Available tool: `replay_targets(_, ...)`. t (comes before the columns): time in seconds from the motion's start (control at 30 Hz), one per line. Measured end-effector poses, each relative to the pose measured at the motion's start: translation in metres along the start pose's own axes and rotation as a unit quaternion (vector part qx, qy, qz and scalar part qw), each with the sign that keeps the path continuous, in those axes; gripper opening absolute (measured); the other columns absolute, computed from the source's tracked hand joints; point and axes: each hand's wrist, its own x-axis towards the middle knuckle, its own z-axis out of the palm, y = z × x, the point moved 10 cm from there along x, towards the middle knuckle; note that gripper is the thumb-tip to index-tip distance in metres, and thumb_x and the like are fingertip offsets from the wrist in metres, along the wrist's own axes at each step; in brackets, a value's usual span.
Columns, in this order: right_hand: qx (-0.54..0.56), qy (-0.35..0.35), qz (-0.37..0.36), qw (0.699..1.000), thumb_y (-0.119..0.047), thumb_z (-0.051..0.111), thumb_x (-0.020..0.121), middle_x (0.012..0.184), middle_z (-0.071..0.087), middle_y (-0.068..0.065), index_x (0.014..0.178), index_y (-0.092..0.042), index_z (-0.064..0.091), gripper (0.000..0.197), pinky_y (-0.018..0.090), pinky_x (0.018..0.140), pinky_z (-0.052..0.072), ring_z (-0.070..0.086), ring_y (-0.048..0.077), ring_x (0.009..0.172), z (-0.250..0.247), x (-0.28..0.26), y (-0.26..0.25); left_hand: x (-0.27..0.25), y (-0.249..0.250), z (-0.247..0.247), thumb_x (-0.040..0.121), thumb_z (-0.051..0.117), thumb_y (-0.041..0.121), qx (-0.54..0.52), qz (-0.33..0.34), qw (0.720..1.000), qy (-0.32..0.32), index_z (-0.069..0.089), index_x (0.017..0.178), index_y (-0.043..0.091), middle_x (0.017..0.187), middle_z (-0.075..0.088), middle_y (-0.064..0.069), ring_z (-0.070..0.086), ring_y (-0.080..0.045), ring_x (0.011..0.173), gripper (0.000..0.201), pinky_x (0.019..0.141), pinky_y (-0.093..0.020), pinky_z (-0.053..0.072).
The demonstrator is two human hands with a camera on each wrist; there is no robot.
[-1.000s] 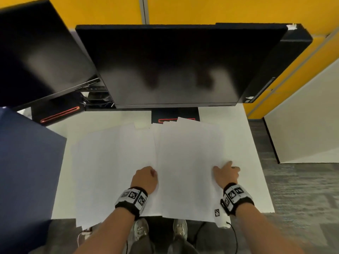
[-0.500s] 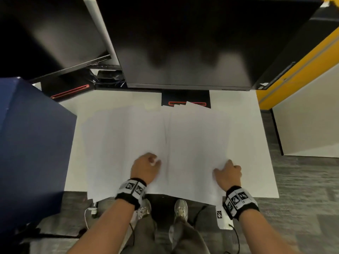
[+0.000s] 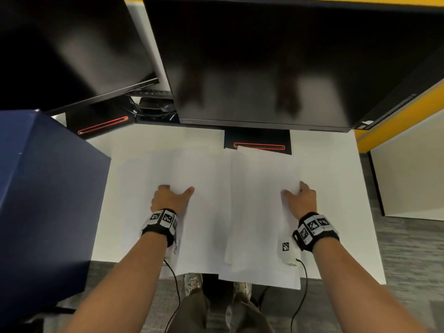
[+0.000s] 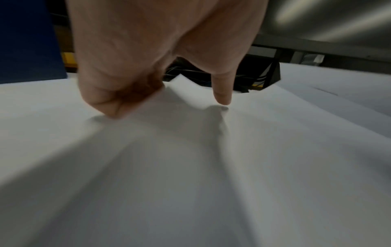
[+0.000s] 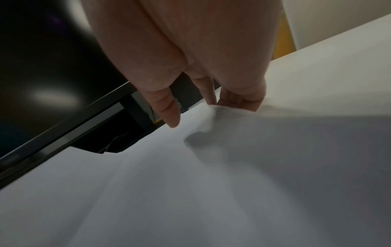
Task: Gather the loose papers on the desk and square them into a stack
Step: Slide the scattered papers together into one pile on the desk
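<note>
Loose white paper sheets [image 3: 264,188] lie pinched by curled fingers: left hand [image 3: 168,200] at eight o'clock, right hand [image 3: 301,201] at four.

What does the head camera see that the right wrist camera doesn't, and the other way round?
Only the head camera shows the left hand, the dark blue panel beside the desk and the person's grey shoes. Only the right wrist camera shows, close up, how the fingers curl at a sheet's edge and bunch it up. Both show the right hand, the white paper sheets, the white desk and the black monitor.
</note>
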Motion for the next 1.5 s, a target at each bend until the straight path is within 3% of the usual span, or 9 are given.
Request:
replay_targets(0.33, -0.039, 0.013, 0.0, 0.999, -0.035, 0.069, 0.086, 0.139, 0.034, 0.018, 0.146, -0.01, 0.038, 0.072, 0.041, 0.104, 0.042, 0.05, 0.04, 0.121, 0.01, -0.031, -0.016, -0.034, 0.052, -0.01, 0.099, 0.057, 0.04, -0.069, 0.108, 0.991, -0.045, 0.035, 0.151, 0.001, 0.153, 0.043, -0.018, 0.04, -0.033, 0.142, 0.069, 0.114, -0.034, 0.031)
replay_targets(0.57, -0.166, 0.046, -0.083, 0.982, -0.056, 0.064, 0.083, 0.155, 0.02, 0.013, 0.155, -0.017, 0.019, 0.094, 0.051, 0.114, 0.029, 0.024, 0.034, 0.142, 0.011, -0.055, -0.054, -0.092, 0.119, -0.144, 0.095, 0.065, 0.028, -0.147, 0.288, 0.946, 0.036, 0.063, 0.126, 0.014, 0.111, 0.072, 0.002, 0.069, -0.013, 0.1, 0.034, 0.087, -0.02, 0.047)
replay_targets(0.73, 0.227, -0.123, -0.181, 0.949, -0.066, 0.059, 0.08, 0.153, 0.038, -0.006, 0.15, -0.028, 0.035, 0.083, 0.034, 0.115, 0.033, 0.038, 0.01, 0.138, 0.03, -0.112, -0.112, -0.086, 0.127, -0.153, 0.094, 0.068, 0.021, -0.246, 0.277, 0.928, -0.029, 0.067, 0.111, 0.023, 0.085, 0.075, 0.022, 0.07, 0.011, 0.079, 0.017, 0.068, -0.008, 0.051)
replay_targets(0.87, 0.36, -0.234, -0.154, 0.89, -0.049, 0.066, 0.084, 0.124, 0.07, 0.001, 0.133, -0.016, 0.054, 0.06, 0.028, 0.085, 0.056, 0.067, 0.015, 0.111, 0.048, -0.14, -0.127, -0.063, 0.111, -0.089, 0.089, 0.072, 0.03, -0.194, 0.225, 0.954, -0.042, 0.068, 0.108, 0.016, 0.093, 0.072, 0.01, 0.065, 0.006, 0.076, 0.023, 0.07, -0.01, 0.053)
replay_targets(0.97, 0.314, -0.152, -0.114, 0.93, -0.024, 0.07, 0.09, 0.076, 0.073, -0.011, 0.09, -0.018, 0.066, 0.007, 0.023, 0.066, 0.051, 0.068, 0.016, 0.073, 0.037, -0.126, -0.1, -0.05, 0.087, -0.029, 0.082, 0.075, 0.047, -0.145, 0.183, 0.97, -0.066, 0.064, 0.125, 0.009, 0.12, 0.069, 0.002, 0.067, -0.016, 0.105, 0.059, 0.093, -0.025, 0.051)
replay_targets(1.03, 0.251, -0.137, -0.073, 0.955, -0.03, 0.069, 0.089, 0.069, 0.063, -0.008, 0.087, -0.021, 0.063, 0.012, 0.027, 0.066, 0.047, 0.058, 0.016, 0.069, 0.042, -0.11, -0.066, -0.049, 0.072, -0.001, 0.085, 0.074, 0.042, -0.135, 0.148, 0.977, -0.068, 0.058, 0.132, 0.008, 0.126, 0.064, -0.001, 0.061, -0.021, 0.114, 0.06, 0.093, -0.023, 0.042)
replay_targets(1.17, 0.057, -0.045, -0.078, 0.994, -0.019, 0.069, 0.088, 0.086, 0.063, -0.003, 0.117, -0.014, 0.061, 0.031, 0.023, 0.073, 0.046, 0.062, 0.02, 0.084, 0.028, -0.08, -0.029, -0.05, 0.054, 0.029, 0.086, 0.073, 0.039, -0.145, 0.106, 0.982, -0.063, 0.055, 0.13, 0.018, 0.115, 0.066, -0.002, 0.064, -0.023, 0.109, 0.052, 0.084, -0.023, 0.042)
replay_targets(1.3, -0.098, 0.1, 0.038, 0.989, -0.042, 0.067, 0.085, 0.142, 0.04, 0.02, 0.144, -0.01, 0.041, 0.071, 0.05, 0.103, 0.038, 0.038, 0.042, 0.129, -0.014, -0.048, 0.008, -0.046, 0.045, 0.05, 0.084, 0.068, 0.05, -0.029, 0.106, 0.988, -0.105, 0.045, 0.136, 0.022, 0.12, 0.063, -0.003, 0.064, -0.023, 0.109, 0.064, 0.088, -0.029, 0.048)
replay_targets(1.5, -0.084, 0.001, 0.014, 0.996, -0.046, 0.065, 0.087, 0.144, 0.032, 0.022, 0.151, -0.01, 0.028, 0.082, 0.048, 0.107, 0.035, 0.035, 0.042, 0.133, 0.033, -0.053, -0.019, -0.063, 0.067, 0.074, 0.091, 0.065, 0.03, -0.019, 0.158, 0.98, -0.12, 0.05, 0.133, 0.018, 0.123, 0.061, -0.007, 0.061, -0.022, 0.113, 0.047, 0.089, -0.024, 0.044)
